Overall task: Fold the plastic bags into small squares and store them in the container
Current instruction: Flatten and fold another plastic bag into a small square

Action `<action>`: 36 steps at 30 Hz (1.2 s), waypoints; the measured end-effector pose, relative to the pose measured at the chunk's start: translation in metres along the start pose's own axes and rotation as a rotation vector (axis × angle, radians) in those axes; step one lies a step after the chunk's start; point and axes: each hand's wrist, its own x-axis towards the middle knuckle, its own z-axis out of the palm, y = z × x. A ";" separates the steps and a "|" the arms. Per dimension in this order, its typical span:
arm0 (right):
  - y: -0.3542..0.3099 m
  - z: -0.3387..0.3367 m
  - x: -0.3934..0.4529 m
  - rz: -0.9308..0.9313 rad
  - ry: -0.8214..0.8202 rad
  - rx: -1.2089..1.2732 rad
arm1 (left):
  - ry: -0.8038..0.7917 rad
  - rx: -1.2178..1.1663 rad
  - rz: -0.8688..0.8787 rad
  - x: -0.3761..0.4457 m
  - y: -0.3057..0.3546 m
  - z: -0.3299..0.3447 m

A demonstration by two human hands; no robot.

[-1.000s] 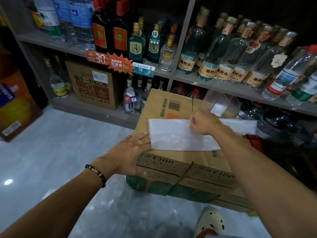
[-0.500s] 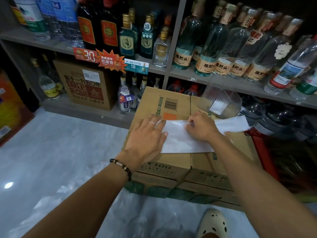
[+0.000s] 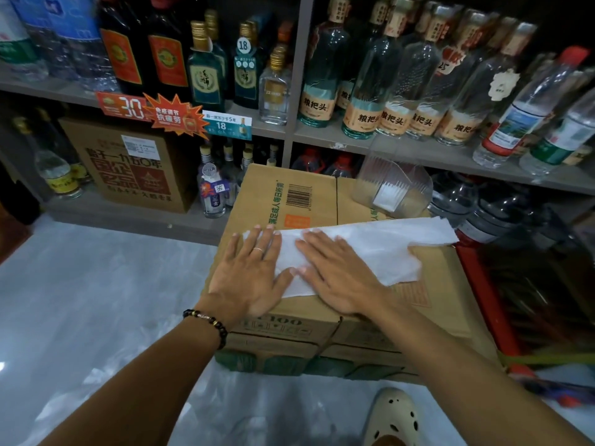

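While the white plastic bag (image 3: 363, 249) lay as a long strip across the top of the cardboard box (image 3: 309, 201), you pressed your left hand (image 3: 254, 272) flat on its left end and your right hand (image 3: 335, 268) flat beside it, fingers straight, gripping nothing. The clear container (image 3: 394, 185) stood at the box's far right corner, a folded white piece inside.

A white plastic bag (image 3: 370, 249) lies on a brown cardboard box (image 3: 309, 201) printed with green text, an orange patch and, seemingly, a black barcode.
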 end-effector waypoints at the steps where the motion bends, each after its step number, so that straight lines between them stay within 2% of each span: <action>1: 0.016 -0.001 -0.001 0.047 -0.037 -0.021 | 0.004 -0.004 -0.001 0.001 0.000 0.000; 6: 0.093 -0.013 -0.017 0.235 -0.074 -0.063 | 0.009 -0.007 0.004 0.002 -0.001 0.002; 11: 0.108 -0.018 -0.034 0.376 -0.014 -0.038 | 0.005 0.015 0.003 0.002 -0.003 0.002; 15: 0.089 -0.028 -0.061 0.293 0.146 0.110 | -0.018 0.010 0.030 -0.001 -0.011 0.000; 19: 0.065 -0.041 -0.094 0.126 0.056 0.019 | -0.064 -0.021 0.095 -0.009 -0.028 -0.004; 22: 0.056 -0.035 -0.103 0.068 0.068 -0.004 | -0.088 -0.077 0.117 -0.015 -0.039 -0.005; 27: 0.053 -0.020 -0.096 0.011 0.163 0.014 | 0.085 -0.151 0.082 -0.038 -0.037 -0.017; 29: 0.051 -0.019 -0.094 0.041 0.204 0.039 | 0.097 -0.181 0.114 -0.048 -0.032 -0.020; 33: 0.049 -0.026 -0.089 0.079 0.127 0.135 | 0.041 -0.170 0.136 -0.055 -0.032 -0.018; 36: 0.052 -0.032 -0.090 0.077 0.053 0.158 | 0.055 -0.143 0.140 -0.056 -0.032 -0.016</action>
